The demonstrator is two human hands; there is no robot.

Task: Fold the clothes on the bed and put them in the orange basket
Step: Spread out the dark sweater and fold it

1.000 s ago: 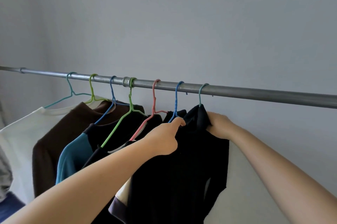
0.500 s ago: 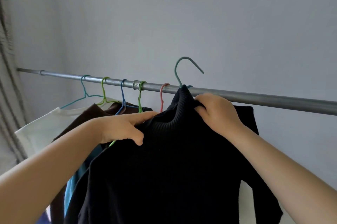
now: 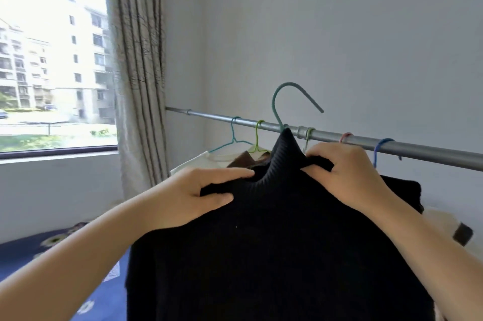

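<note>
Head view: black ribbed-knit sweater [image 3: 274, 242] hangs in front of you, off the metal rail [image 3: 418, 149], its high collar around a teal wire hanger [image 3: 281, 101] whose hook stands free above. Your left hand [image 3: 193, 196] pinches the left shoulder; your right hand [image 3: 345, 171] grips the knit by the collar. Behind, thin coloured hangers on the smooth rail; pleated curtain [image 3: 136, 59] beside the window [image 3: 52, 59].
</note>
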